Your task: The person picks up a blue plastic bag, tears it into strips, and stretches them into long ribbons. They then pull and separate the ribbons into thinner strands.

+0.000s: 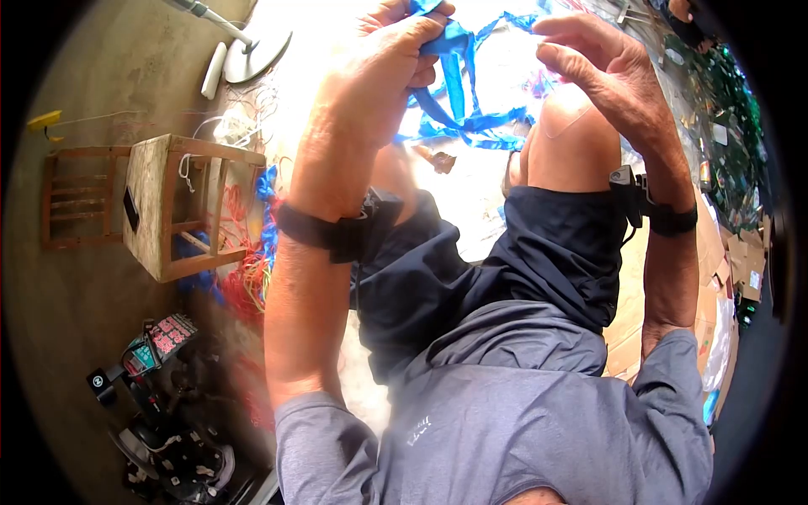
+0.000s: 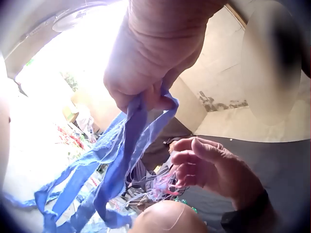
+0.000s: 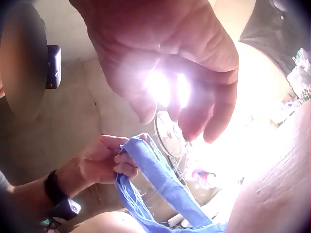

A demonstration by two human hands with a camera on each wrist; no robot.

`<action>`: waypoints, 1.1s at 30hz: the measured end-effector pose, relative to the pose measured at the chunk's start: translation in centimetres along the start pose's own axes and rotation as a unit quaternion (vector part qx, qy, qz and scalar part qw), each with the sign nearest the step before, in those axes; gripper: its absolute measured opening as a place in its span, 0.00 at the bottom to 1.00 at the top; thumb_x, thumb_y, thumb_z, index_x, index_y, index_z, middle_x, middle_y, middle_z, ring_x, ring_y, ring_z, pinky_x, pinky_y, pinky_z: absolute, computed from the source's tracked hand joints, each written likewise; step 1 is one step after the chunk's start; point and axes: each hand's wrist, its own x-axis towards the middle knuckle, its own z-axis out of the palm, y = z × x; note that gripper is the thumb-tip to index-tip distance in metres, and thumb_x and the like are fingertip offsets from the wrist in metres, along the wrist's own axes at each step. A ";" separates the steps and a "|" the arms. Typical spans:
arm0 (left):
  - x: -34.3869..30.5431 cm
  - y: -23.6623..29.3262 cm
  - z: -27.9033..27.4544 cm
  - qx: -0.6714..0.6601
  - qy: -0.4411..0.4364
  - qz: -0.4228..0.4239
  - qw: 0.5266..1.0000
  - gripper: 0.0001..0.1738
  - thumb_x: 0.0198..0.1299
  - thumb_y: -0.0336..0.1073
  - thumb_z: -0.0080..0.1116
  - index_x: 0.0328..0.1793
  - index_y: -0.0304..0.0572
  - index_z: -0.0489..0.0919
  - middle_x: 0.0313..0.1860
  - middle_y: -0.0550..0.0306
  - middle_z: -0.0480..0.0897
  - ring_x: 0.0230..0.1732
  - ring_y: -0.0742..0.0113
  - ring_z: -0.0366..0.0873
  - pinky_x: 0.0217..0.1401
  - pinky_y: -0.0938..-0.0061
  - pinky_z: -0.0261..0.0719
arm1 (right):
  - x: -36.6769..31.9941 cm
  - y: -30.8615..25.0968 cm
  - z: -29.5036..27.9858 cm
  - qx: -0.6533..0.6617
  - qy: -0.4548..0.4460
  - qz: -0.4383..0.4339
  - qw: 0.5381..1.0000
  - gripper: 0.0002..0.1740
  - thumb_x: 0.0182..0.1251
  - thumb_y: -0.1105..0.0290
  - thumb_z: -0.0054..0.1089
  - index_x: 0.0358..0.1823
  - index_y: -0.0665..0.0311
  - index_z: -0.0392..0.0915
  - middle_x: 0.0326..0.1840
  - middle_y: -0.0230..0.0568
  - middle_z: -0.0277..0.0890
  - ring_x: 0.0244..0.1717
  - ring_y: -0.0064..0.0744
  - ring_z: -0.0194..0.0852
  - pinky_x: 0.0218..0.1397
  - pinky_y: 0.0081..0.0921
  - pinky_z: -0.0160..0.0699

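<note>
My left hand (image 1: 383,63) grips a bunch of blue cloth strips (image 1: 457,80) at the top of the head view. From its fingers the frayed-edged strips (image 2: 116,174) hang down in loops in the left wrist view. Across from it my right hand (image 1: 610,80) is raised above the bare knee, fingers loosely bent and thumb apart. In the right wrist view nothing lies between the fingers of the right hand (image 3: 167,58). Below and beyond them there, the left hand (image 3: 104,160) holds the folded end of the blue strip (image 3: 163,174).
A wooden chair (image 1: 147,206) lies to the left, with red and blue strands (image 1: 244,252) on the floor beside it. A fan's round base (image 1: 257,55) stands at upper left. Flattened cardboard (image 1: 631,337) and dark green shiny material (image 1: 728,109) are on the right.
</note>
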 end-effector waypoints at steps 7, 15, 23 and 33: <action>0.0 0.0 -0.2 -0.003 -0.002 -0.024 1.000 0.04 0.67 0.29 0.55 0.45 0.41 0.78 0.25 0.73 0.67 0.21 0.85 0.57 0.22 0.86 0.53 | 1.5 -2.0 -1.7 0.077 0.015 0.214 0.974 0.14 0.68 0.70 0.64 0.51 0.72 0.80 0.40 0.39 0.82 0.43 0.28 0.80 0.48 0.26 0.78; 0.6 0.2 -1.8 0.005 0.048 0.040 0.998 0.07 0.67 0.24 0.52 0.50 0.34 0.76 0.34 0.63 0.74 0.22 0.81 0.59 0.24 0.84 0.57 | -0.7 7.3 -4.4 0.042 0.009 0.243 0.969 0.20 0.68 0.52 0.63 0.53 0.56 0.82 0.40 0.29 0.83 0.27 0.14 0.74 0.32 0.18 0.76; 1.3 0.3 -3.6 0.031 0.088 0.076 0.993 0.13 0.68 0.23 0.53 0.56 0.28 0.78 0.39 0.58 0.80 0.23 0.81 0.58 0.24 0.83 0.58 | -1.1 10.0 -6.2 -0.053 0.018 0.280 0.958 0.17 0.68 0.56 0.64 0.52 0.58 0.82 0.42 0.34 0.83 0.34 0.19 0.75 0.36 0.19 0.75; 1.5 -0.5 -3.4 0.066 0.063 0.074 0.993 0.10 0.68 0.25 0.55 0.53 0.29 0.80 0.38 0.58 0.82 0.21 0.83 0.59 0.22 0.86 0.56 | 0.4 7.7 -4.5 0.031 0.088 0.051 0.994 0.21 0.69 0.63 0.65 0.60 0.64 0.76 0.55 0.43 0.81 0.58 0.31 0.78 0.66 0.26 0.73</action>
